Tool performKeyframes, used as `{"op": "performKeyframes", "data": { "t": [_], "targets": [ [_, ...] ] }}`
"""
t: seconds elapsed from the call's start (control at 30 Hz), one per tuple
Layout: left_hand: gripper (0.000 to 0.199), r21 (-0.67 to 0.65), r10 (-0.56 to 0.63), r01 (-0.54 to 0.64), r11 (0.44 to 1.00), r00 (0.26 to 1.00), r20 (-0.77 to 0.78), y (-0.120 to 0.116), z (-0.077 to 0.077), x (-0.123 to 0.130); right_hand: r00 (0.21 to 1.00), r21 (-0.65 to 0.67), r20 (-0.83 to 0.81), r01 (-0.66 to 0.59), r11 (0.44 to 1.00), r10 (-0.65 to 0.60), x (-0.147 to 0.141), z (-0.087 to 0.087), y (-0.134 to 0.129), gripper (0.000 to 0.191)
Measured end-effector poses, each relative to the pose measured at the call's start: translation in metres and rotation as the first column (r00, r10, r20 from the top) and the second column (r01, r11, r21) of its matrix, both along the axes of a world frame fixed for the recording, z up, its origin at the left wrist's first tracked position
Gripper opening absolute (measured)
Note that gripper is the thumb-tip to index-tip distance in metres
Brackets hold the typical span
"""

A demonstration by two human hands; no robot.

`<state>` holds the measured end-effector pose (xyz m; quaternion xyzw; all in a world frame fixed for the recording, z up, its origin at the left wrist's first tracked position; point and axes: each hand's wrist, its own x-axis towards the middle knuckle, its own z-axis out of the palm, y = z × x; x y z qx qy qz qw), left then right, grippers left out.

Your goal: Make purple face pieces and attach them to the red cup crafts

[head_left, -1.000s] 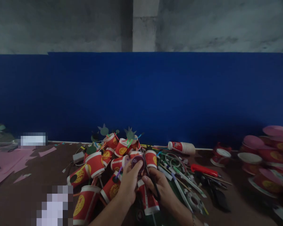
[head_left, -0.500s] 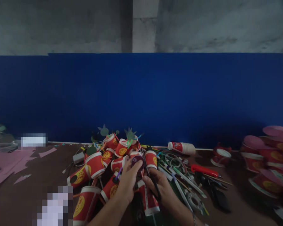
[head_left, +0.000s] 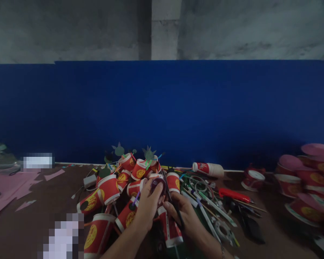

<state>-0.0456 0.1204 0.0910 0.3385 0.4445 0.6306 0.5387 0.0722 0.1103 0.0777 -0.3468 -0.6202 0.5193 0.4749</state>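
My left hand (head_left: 148,205) pinches a dark purple round piece (head_left: 156,184) with a small pale mark on it, thumb on top. My right hand (head_left: 185,212) is closed on black-handled scissors (head_left: 168,191), whose blades point up and away beside the round piece's right edge. Whether the blades touch the piece I cannot tell. Just below the hands lies a red paper cup (head_left: 169,227) on its side. Another red cup (head_left: 173,182) stands behind the scissors.
Red paper cups with straws and green paper shapes (head_left: 149,154) crowd the left. Right of my hands lie straws, a tape roll (head_left: 223,231), a red tool (head_left: 234,195) and a stack of cups (head_left: 207,169). Pink paper (head_left: 8,187) covers the far left; more cups sit far right.
The dark round piece has turned and tilted slightly in my left hand, its pale mark shifting a little. The scissors and my right hand have barely moved.
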Motion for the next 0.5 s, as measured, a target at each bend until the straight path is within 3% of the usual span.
{"op": "performKeyframes", "data": {
  "t": [0.5],
  "targets": [
    [0.025, -0.006, -0.071, 0.072, 0.997, 0.995, 0.069, 0.0007, 0.0079, -0.0044, 0.996, 0.012, 0.082, 0.016, 1.000, -0.017, 0.0026, -0.0003, 0.0016, 0.038]
  ]
}}
